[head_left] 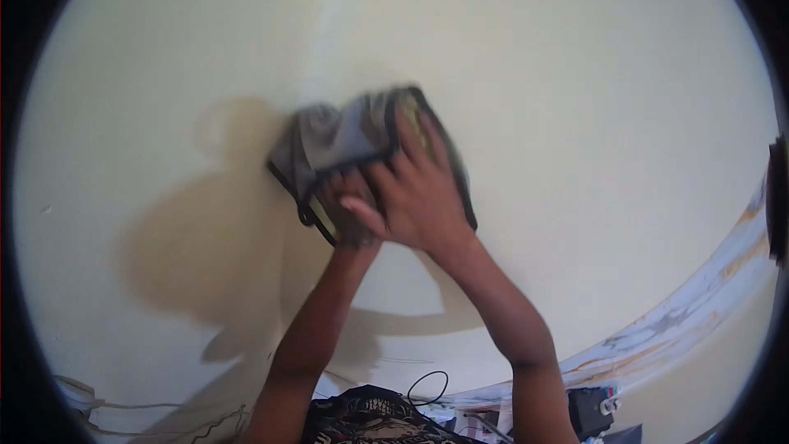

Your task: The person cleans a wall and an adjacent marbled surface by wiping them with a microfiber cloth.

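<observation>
A grey cloth piece (341,136) with dark edging (353,163) is up in front of the pale wall (575,115); whether it touches the wall cannot be told.

The right hand (423,201) lies over the cloth's right part, its grip with fingers stretched out and a little apart, so the cloth sits under and to the left of those fingers. Its thumb points left, across the cloth's lower edge. A yellowish patch (417,107) shows at the cloth's right end, beside the fingertips.

The left hand (345,205) is at the cloth's lower edge, just left of the right hand and partly hidden by it. Its fingers are blurred, so whether that grip is clamped on the cloth cannot be told.

A shadow (205,238) falls on the wall to the left of the cloth. Well below the cloth are a patterned garment (378,419) and a thin black loop (428,388); below and to its right runs a marbled band (682,316).
</observation>
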Demonstrator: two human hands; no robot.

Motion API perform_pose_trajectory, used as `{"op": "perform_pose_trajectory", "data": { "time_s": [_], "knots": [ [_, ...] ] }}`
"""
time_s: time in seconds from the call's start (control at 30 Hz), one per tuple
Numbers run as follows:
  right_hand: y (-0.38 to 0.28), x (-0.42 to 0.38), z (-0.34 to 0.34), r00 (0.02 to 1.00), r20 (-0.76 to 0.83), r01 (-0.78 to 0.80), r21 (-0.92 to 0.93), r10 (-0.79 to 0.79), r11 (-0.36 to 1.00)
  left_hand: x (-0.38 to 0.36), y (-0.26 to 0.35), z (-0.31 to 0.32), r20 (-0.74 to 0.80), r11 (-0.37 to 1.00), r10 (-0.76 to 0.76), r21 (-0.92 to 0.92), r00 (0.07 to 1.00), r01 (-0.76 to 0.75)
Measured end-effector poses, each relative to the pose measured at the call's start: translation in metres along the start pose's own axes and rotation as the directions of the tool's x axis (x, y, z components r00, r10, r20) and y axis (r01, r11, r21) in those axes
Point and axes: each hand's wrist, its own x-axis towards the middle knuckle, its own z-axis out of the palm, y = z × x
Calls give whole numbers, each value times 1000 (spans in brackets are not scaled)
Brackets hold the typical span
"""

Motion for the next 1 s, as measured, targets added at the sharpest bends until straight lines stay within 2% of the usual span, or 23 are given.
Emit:
{"op": "perform_pose_trajectory", "data": {
  "time_s": [0.07,0.1,0.13,0.17,0.2,0.23,0.3,0.37,0.43,0.53,0.63,0.67,0.7,0.73,0.77,0.83,0.87,0.93,0.97,1.0],
  "knots": [
    [24,22,-31,997,-72,-14,-55,10,998,53,24,-12,-27,970,55,-237,998,-60],
    [37,31,-48,993,-116,-45,-95,33,995,80,55,-28,7,998,34,-44,999,-33],
    [52,35,-61,971,-236,-68,-121,38,990,103,87,-41,29,988,7,151,1000,-12],
    [67,36,-75,935,-353,-92,-147,35,985,121,112,-43,-140,979,181,120,973,-165],
    [84,30,-89,893,-449,-123,-175,32,977,131,136,-39,-306,943,334,108,891,-316],
    [99,18,-103,858,-512,-169,-209,40,963,134,159,-33,-301,935,353,93,886,-341],
    [119,-17,-136,834,-537,-282,-215,128,935,129,202,-18,-393,816,564,127,726,-564],
    [138,-57,-165,797,-584,-348,-236,153,907,109,251,-5,-348,796,594,123,725,-593],
    [159,-100,-198,750,-639,-418,-252,174,873,86,310,-9,-172,784,614,28,770,-620],
    [191,-166,-244,704,-691,-472,-280,166,836,54,389,11,-245,687,704,-1,667,-726],
    [220,-232,-299,690,-713,-481,-328,121,813,27,463,32,-238,615,761,-30,603,-788],
    [220,-255,-331,776,-526,-551,-297,348,780,19,486,40,-242,595,774,-38,585,-803],
    [221,-273,-352,784,-293,-618,-281,548,734,11,508,47,-248,576,785,-45,568,-816],
    [226,-277,-343,653,-551,-704,-188,520,685,2,527,53,-253,561,793,-49,554,-826],
    [233,-294,-348,647,-559,-709,-189,519,679,-8,542,54,-257,552,798,-52,545,-832],
    [253,-329,-355,655,-686,-636,-274,317,722,-27,566,60,-5,547,831,-174,556,-819],
    [267,-341,-350,614,-759,-580,-249,216,775,-34,571,72,-3,550,830,-155,557,-821],
    [256,-358,-355,629,-712,-657,-273,311,703,-40,573,100,-117,313,927,-281,356,-907],
    [256,-362,-354,625,-715,-663,-272,315,698,-47,585,96,18,436,889,-344,458,-832],
    [257,-365,-352,611,-727,-669,-262,313,696,-46,589,104,-22,380,895,-482,445,-789]
  ]
}}
